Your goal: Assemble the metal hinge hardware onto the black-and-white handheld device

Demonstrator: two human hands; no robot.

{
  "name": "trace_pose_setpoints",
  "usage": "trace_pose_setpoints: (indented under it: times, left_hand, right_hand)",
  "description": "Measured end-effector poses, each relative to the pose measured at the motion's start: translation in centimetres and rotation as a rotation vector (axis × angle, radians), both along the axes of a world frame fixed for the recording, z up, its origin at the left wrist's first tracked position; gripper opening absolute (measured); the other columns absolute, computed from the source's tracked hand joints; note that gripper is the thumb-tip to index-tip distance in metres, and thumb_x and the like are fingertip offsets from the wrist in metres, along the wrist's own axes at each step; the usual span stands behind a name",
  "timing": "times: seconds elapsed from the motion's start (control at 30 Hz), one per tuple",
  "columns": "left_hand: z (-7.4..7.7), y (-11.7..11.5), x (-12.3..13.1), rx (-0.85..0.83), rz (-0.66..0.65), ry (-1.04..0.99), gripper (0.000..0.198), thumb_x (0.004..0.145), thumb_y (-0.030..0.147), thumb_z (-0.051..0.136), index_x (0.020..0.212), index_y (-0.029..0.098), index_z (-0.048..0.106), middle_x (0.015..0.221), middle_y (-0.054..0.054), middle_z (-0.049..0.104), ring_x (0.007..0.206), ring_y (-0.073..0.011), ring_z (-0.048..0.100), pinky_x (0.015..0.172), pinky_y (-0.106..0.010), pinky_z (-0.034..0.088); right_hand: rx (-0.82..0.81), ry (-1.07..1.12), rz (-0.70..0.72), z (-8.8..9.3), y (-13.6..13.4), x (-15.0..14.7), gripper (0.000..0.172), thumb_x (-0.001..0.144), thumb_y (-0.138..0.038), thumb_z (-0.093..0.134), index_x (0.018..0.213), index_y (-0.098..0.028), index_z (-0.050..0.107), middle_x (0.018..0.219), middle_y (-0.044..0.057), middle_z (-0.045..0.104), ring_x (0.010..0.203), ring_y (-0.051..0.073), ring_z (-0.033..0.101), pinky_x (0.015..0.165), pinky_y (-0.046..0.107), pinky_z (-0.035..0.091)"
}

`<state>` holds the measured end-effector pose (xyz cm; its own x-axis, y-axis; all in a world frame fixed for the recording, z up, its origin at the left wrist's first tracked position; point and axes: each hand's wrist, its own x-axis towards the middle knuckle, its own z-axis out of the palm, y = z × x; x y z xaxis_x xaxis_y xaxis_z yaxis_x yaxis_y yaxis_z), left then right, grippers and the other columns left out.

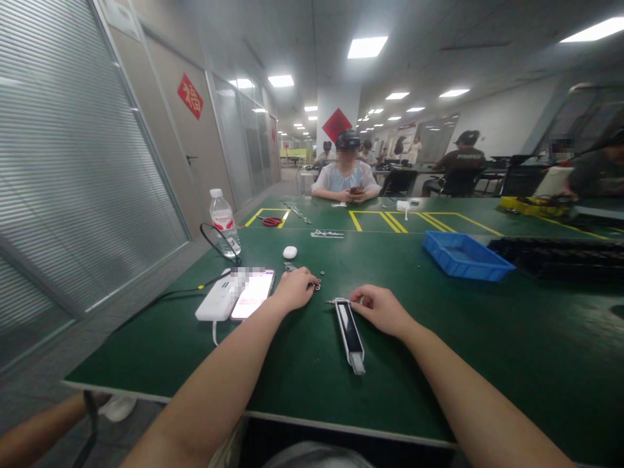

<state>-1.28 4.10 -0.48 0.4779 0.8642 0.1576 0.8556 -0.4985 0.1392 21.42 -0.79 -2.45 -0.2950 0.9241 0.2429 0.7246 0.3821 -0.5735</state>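
My left hand (pixel 295 289) rests low over the green table with its fingers curled together. Small metal rings (pixel 318 287) lie right at its fingertips; whether one is pinched between them I cannot tell. A grey tool or part (pixel 290 267) is partly hidden behind that hand. In front of me lies a long narrow device (pixel 350 328) with a white frame and a dark panel, its pale tip pointing toward me. Across its far end runs a thin metal rod (pixel 331 301). My right hand (pixel 383 309) pinches at the right end of this rod, fingertips touching the device's corner.
Left of my hands are a lit phone (pixel 253 294), a white power bank (pixel 217 302) with cables and a water bottle (pixel 224 224). Beyond stand a white earbud case (pixel 290 252), red scissors (pixel 272 221) and a blue tray (pixel 465 255). A person (pixel 346 175) sits opposite.
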Motion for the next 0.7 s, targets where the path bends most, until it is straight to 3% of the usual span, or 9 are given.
trace_pose_setpoints:
  times: [0.4,0.53,0.7]
  left_hand:
    - [-0.31,0.21,0.01,0.029,0.008,-0.032,0.026,0.081,0.021,0.049,0.099,0.022,0.068,0.104,-0.007,0.064,0.099,-0.0226,0.058,0.087,-0.036,0.043]
    - [-0.48,0.35,0.00,0.034,0.020,-0.024,0.033,0.078,0.014,0.047,0.103,0.022,0.067,0.104,-0.007,0.064,0.099,-0.0221,0.059,0.087,-0.035,0.043]
    - [-0.72,0.53,-0.08,0.053,0.028,-0.019,0.033,0.084,0.018,0.044,0.110,0.022,0.064,0.106,-0.008,0.063,0.100,-0.0222,0.058,0.087,-0.034,0.043]
  right_hand:
    - [0.001,0.004,0.002,0.28,-0.18,-0.10,0.013,0.078,-0.025,0.057,0.082,-0.018,0.067,0.070,0.001,0.058,0.059,0.011,0.049,0.057,0.024,0.039]
    - [0.003,0.003,0.000,0.22,-0.16,-0.04,0.012,0.078,-0.025,0.057,0.082,-0.018,0.067,0.069,0.000,0.058,0.059,0.011,0.049,0.057,0.024,0.039]
    - [0.008,0.011,0.004,0.17,-0.15,0.01,0.012,0.079,-0.025,0.057,0.082,-0.018,0.066,0.068,0.000,0.057,0.058,0.011,0.049,0.057,0.023,0.039]
